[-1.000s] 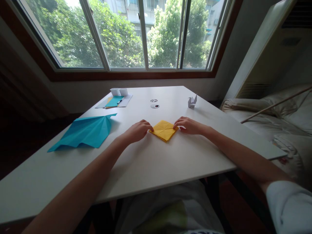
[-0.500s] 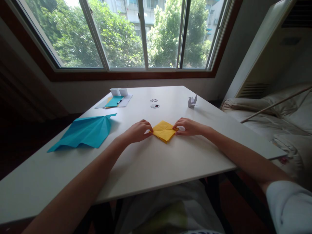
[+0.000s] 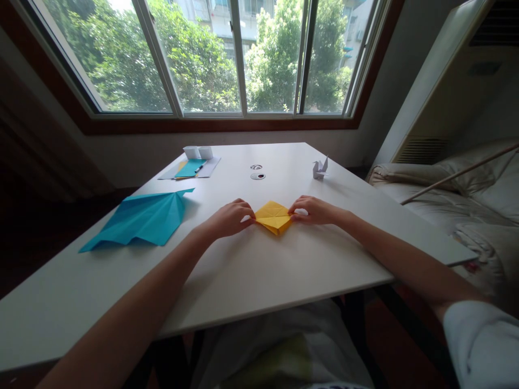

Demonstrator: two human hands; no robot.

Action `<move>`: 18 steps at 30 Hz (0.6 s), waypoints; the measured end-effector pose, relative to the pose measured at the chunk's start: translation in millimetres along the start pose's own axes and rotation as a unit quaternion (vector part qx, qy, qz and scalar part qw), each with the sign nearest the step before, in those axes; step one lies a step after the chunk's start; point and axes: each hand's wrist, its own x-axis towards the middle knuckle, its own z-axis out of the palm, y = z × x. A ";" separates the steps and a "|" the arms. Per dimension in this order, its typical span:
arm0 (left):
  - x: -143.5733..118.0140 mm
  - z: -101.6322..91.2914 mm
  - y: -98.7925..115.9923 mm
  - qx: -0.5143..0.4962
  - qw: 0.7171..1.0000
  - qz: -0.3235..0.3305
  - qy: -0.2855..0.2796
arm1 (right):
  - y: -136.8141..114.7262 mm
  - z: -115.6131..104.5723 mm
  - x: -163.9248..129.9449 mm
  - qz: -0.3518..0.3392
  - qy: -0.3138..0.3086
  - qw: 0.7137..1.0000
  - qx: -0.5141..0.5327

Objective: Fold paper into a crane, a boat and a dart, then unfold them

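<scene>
A creased yellow paper square (image 3: 273, 217) lies near the middle of the white table (image 3: 259, 270), turned like a diamond. My left hand (image 3: 229, 218) pinches its left corner and my right hand (image 3: 313, 209) pinches its right corner. The two corners are pushed toward each other, so the paper bulges up along its folds. Both forearms reach in from the near edge of the table.
A large folded blue paper shape (image 3: 144, 219) lies at the left. Farther back are a teal sheet with a pen on white papers (image 3: 190, 168), two small white boxes (image 3: 198, 152), a small white paper crane (image 3: 319, 168) and two small round things (image 3: 257, 172). A sofa (image 3: 458, 200) stands right.
My hands have drawn closer together, squeezing the yellow paper narrower. It has gone from lying flat and wide to a smaller, raised shape.
</scene>
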 end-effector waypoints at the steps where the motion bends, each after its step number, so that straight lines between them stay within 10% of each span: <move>1: -0.1 -0.1 0.1 0.005 1.000 0.000 -0.002 | -0.1 0.2 0.1 0.002 0.001 1.000 -0.001; 18: 1.2 -2.3 11.3 0.030 0.999 -0.005 -0.010 | -3.1 9.8 4.9 0.019 0.041 0.996 -0.074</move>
